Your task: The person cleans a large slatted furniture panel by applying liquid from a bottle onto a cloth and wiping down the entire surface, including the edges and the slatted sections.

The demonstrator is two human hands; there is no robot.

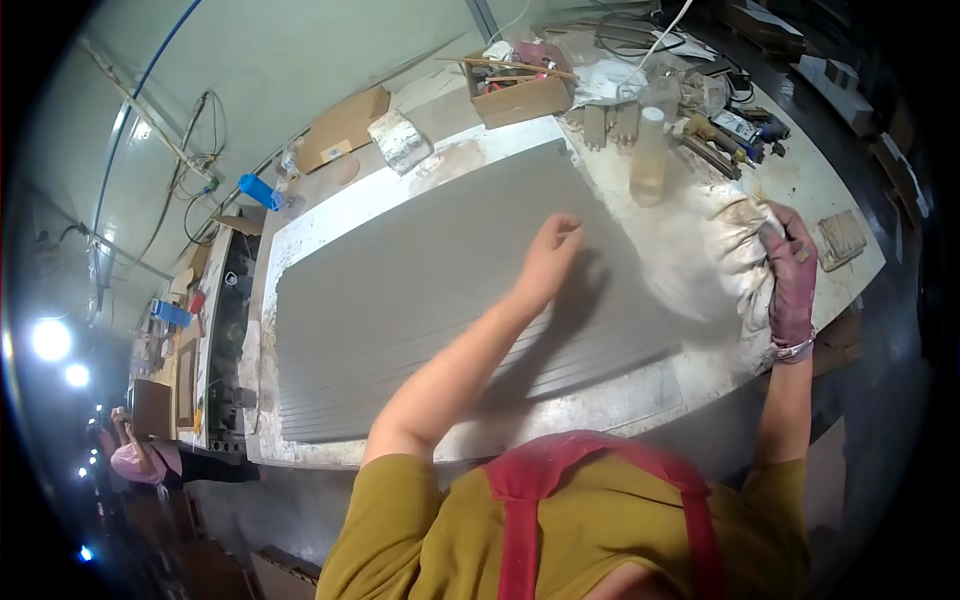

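Note:
A large grey ribbed panel (420, 290) lies flat on a white-stained workbench (620, 400). My left hand (550, 260) hovers over the panel's right part, bare, fingers curled together with nothing visible in them. My right hand (792, 275) wears a reddish stained glove and grips a white, dirty cloth bag (738, 255) at the bench's right edge. The bag rests on the bench just right of the panel.
A translucent bottle with amber liquid (650, 160) stands behind the panel. A cardboard box of tools (520, 90), a crumpled wrapped lump (400, 140), hand tools (720, 135), cables and a scrub brush (842, 238) crowd the far and right side. Another person (150, 462) is at far left.

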